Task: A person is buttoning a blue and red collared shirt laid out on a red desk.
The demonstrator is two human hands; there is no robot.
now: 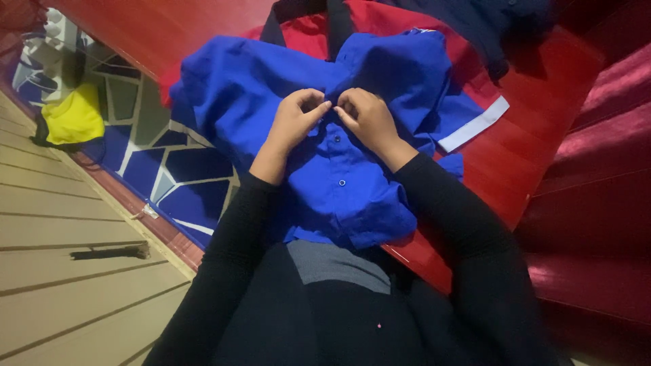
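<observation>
Both hands pinched together on the placket of the blue shirt (339, 169), frame centre. Left hand (295, 122) at 9 o'clock of the pinch point, right hand (369, 118) at 3 o'clock, fingertips nearly touching, each gripping fabric near the collar. Shirt lies spread on the red table (529, 156), buttons running toward 6 o'clock. Red garment (308, 30) underneath at 12 o'clock. Yellow cloth (73, 118) on the floor, far 9 o'clock.
</observation>
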